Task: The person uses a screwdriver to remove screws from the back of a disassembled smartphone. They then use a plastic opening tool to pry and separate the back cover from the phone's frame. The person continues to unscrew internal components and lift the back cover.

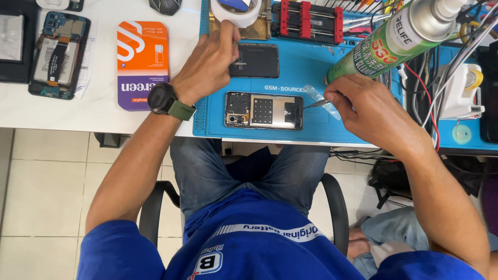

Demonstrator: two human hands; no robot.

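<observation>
The right hand [363,106] pinches thin tweezers [316,103] shut on a clear strip [317,95], just beside the open phone [264,111] on the blue mat [306,67]. The left hand [210,62] reaches the tape roll [236,11] — fingers curled on it. Best to pull slowly — keep the tweezers steady.

box [142,65]: orange and purple, flat on the white desk [98,111], left of the blue mat [290,72]
opened phone [58,54]: far left, insides showing
black cover [255,60]: on the mat
red clamp [308,21]: at the mat's far edge
wires [423,91]: red and black, at right
chair [340,207]: black, on tiled floor [46,181]
</observation>
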